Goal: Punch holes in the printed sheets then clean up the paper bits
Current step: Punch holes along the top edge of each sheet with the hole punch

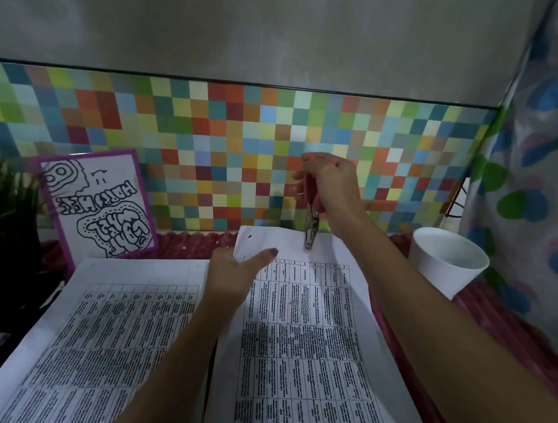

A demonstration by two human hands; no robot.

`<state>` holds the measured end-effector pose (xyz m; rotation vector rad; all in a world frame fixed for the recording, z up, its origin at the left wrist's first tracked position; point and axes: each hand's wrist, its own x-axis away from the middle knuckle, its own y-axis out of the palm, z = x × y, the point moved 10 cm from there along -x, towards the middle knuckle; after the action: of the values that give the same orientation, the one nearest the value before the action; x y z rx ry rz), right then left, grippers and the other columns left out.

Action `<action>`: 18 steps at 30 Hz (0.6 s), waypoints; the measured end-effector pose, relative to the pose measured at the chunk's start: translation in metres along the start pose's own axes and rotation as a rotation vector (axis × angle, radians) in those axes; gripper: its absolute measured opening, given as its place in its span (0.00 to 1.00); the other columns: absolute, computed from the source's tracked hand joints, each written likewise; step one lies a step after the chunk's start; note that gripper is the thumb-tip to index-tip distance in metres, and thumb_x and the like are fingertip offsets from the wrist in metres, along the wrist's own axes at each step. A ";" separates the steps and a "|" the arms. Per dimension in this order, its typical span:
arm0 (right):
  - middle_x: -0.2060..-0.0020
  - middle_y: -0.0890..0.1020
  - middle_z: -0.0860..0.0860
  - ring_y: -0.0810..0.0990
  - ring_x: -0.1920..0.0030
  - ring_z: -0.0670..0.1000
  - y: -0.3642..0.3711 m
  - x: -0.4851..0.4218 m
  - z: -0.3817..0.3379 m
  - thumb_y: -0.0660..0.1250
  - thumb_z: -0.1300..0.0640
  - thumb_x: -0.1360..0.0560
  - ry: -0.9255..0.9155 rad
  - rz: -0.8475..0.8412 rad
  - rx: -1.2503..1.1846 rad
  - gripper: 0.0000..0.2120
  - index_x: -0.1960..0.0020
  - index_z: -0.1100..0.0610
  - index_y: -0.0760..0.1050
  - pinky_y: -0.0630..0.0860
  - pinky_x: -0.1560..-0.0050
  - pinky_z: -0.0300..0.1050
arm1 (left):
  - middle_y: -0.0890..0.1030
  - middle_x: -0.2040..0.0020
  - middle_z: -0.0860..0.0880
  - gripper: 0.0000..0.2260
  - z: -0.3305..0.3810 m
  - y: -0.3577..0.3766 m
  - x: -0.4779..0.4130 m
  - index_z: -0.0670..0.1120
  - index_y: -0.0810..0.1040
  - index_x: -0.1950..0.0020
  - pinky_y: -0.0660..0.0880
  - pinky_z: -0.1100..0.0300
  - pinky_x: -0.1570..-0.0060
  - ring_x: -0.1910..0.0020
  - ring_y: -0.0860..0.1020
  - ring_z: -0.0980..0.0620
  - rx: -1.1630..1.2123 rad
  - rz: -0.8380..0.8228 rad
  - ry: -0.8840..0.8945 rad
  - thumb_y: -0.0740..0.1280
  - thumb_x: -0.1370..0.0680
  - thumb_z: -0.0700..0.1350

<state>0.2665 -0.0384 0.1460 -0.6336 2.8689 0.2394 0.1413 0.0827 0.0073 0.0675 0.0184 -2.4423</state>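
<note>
Right hand squeezes the punch; left hand pinches the sheet, fingers hidden beneath.

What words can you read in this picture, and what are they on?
Purple-framed drawing: bubble letters, upside down, too tangled to read surely.
Right printed sheet: tables of tiny print, too small to read.
Left printed sheet: same, too small.
Hole punch, white cup: no writing shows.
</note>
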 end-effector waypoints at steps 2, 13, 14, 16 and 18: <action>0.60 0.79 0.61 0.77 0.68 0.57 -0.002 -0.001 0.004 0.59 0.68 0.22 0.031 0.013 -0.021 0.07 0.49 0.64 0.76 0.74 0.72 0.42 | 0.80 0.55 0.29 0.20 0.001 -0.004 0.000 0.33 0.80 0.54 0.78 0.34 0.55 0.57 0.80 0.29 0.000 0.028 0.010 0.77 0.30 0.51; 0.52 0.83 0.64 0.83 0.65 0.54 0.001 0.001 0.017 0.66 0.66 0.25 0.076 -0.006 0.041 0.12 0.41 0.63 0.77 0.74 0.67 0.47 | 0.76 0.73 0.45 0.13 -0.003 -0.005 -0.001 0.40 0.79 0.68 0.72 0.55 0.68 0.73 0.76 0.47 0.015 0.086 -0.001 0.77 0.28 0.44; 0.51 0.82 0.67 0.83 0.64 0.57 0.005 0.003 0.013 0.67 0.65 0.25 0.037 -0.021 0.099 0.12 0.42 0.66 0.77 0.74 0.65 0.48 | 0.73 0.75 0.48 0.14 -0.005 -0.005 0.000 0.42 0.77 0.71 0.70 0.57 0.69 0.75 0.74 0.49 0.018 0.092 -0.009 0.76 0.28 0.44; 0.49 0.80 0.71 0.81 0.58 0.67 0.011 0.006 0.008 0.67 0.64 0.25 -0.036 -0.040 0.158 0.15 0.40 0.68 0.75 0.73 0.62 0.50 | 0.70 0.76 0.50 0.17 -0.010 -0.009 -0.002 0.44 0.73 0.72 0.68 0.58 0.70 0.75 0.70 0.51 0.028 0.113 -0.030 0.77 0.29 0.44; 0.49 0.83 0.63 0.83 0.58 0.60 0.007 0.006 0.004 0.65 0.65 0.22 -0.075 0.004 0.099 0.17 0.34 0.62 0.75 0.76 0.64 0.44 | 0.74 0.73 0.46 0.13 -0.011 -0.015 -0.004 0.43 0.77 0.70 0.74 0.52 0.67 0.72 0.74 0.47 0.052 0.135 -0.046 0.77 0.29 0.43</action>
<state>0.2584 -0.0336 0.1411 -0.5882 2.7903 0.1179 0.1351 0.0966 -0.0037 0.0348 -0.0679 -2.3087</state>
